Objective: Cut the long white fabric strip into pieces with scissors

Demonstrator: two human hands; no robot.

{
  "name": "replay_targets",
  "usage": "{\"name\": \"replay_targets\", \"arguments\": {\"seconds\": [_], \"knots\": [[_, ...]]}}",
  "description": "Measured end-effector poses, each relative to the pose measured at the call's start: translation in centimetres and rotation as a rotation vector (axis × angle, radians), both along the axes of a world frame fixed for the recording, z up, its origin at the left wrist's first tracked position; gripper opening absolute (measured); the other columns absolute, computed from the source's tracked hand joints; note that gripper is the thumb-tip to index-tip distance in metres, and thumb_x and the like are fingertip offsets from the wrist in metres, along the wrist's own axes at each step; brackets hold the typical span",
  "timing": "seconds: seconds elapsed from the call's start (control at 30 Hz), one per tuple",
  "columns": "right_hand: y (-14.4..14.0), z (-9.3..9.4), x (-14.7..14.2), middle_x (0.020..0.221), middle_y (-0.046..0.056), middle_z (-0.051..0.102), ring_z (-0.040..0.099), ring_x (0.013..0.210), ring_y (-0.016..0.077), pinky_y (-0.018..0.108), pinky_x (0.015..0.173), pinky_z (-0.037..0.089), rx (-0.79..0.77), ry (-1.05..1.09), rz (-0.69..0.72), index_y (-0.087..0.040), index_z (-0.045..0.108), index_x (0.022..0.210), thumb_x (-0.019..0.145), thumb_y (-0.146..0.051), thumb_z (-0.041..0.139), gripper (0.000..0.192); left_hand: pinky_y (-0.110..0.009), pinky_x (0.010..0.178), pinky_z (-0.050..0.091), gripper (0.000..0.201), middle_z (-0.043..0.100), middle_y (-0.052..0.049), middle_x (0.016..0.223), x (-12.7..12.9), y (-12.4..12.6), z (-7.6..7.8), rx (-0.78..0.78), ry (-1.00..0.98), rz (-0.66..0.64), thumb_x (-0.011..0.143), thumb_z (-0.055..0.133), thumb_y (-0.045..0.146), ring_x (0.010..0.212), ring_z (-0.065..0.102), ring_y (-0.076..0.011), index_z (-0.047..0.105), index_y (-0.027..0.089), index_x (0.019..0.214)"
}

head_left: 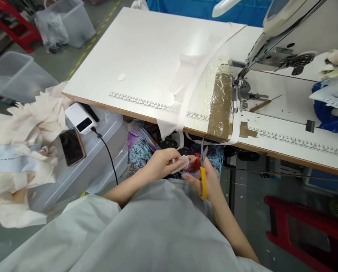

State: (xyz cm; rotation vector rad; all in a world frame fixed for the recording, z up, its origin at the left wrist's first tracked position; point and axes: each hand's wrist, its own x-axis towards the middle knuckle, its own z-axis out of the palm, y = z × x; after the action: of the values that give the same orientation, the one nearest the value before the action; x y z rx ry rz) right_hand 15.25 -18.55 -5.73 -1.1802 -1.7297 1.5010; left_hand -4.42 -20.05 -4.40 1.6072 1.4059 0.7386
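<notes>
While the white table and the sewing machine at its far right edge sit idle, the work is below the near edge. Fabric strip hangs over that edge. Left hand pinches a small white fabric piece; right hand grips yellow-handled scissors, blades up. Best keep snips short, fingers clear. Left, phone and cloth pile crowd the bin.
</notes>
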Motion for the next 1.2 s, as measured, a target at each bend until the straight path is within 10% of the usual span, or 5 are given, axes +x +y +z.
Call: {"name": "replay_targets", "arguments": {"seconds": [0.33,0.57,0.77,1.2], "knots": [[1.1,-1.0,1.5,0.076,0.001,0.061,0.056,0.064,0.0161,0.029,0.062,0.048,0.052,-0.138,-0.167,-0.022,0.049,0.081,0.08,-0.037,0.054,0.016,-0.018,0.049,0.045,0.03,0.061,0.001,0.056,1.9,1.6,0.1,-0.306,-0.416,0.094,0.085,0.06,0.044,0.051,0.063,-0.0129,0.06,0.014,0.084],[2.3,-0.9,5.7,0.071,0.0,0.054,0.051,0.062,0.0152,0.027,0.056,0.044,-0.205,-0.137,0.435,-0.021,0.05,0.079,0.088,-0.058,0.049,0.038,-0.02,0.052,0.051,0.041,0.071,-0.007,0.063,1.2,1.3,-1.3,-0.656,-0.706,0.045,0.074,0.072,0.052,0.059,0.069,-0.0173,0.059,0.013,0.078],[3.8,-0.1,5.2,0.063,-0.004,0.043,0.041,0.055,0.0123,0.024,0.049,0.037,-0.223,-0.252,0.655,-0.022,0.042,0.069,0.087,-0.062,0.047,0.044,-0.023,0.056,0.054,0.046,0.072,-0.01,0.066,1.0,0.8,-1.6,-0.725,-0.737,0.085,0.07,0.075,0.055,0.065,0.071,-0.0203,0.063,0.011,0.078],[3.5,0.1,4.8,0.052,-0.004,0.04,0.032,0.046,0.0135,0.026,0.046,0.024,0.239,-0.669,0.56,-0.025,0.03,0.063,0.086,-0.064,0.042,0.047,-0.02,0.055,0.052,0.041,0.072,-0.008,0.065,0.2,0.6,-2.5,-0.7,-0.748,0.073,0.073,0.073,0.05,0.061,0.07,-0.0173,0.062,0.011,0.078]]}}
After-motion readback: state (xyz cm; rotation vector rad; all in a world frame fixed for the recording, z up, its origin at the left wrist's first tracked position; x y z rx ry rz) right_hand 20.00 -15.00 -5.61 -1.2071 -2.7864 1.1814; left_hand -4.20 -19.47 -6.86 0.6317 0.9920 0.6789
